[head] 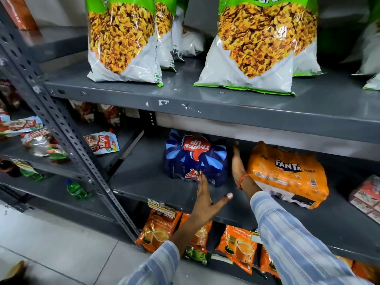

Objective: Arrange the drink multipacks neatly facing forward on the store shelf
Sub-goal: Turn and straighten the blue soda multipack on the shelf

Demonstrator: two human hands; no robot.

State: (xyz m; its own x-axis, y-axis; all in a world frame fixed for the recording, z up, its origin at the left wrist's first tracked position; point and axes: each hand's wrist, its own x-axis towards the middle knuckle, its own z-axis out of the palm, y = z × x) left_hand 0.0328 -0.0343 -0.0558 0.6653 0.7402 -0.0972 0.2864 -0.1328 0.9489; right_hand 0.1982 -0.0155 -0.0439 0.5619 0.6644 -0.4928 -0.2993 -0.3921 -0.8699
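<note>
A blue Thums Up multipack (195, 159) lies on the grey middle shelf (144, 177), its logo upside down. An orange Fanta multipack (287, 173) lies to its right, label facing up and forward. My left hand (205, 198) is open, fingertips touching the front lower edge of the blue pack. My right hand (238, 163) reaches flat into the gap between the two packs, fingers extended, holding nothing; a red thread circles its wrist.
Large snack bags (123, 42) stand on the shelf above. Orange tea packets (236, 249) fill the shelf below. A red carton pack (368, 196) sits at the far right. Ketchup pouches (102, 142) and green bottles (76, 190) lie on the left rack. A slanted upright post (67, 136) divides the racks.
</note>
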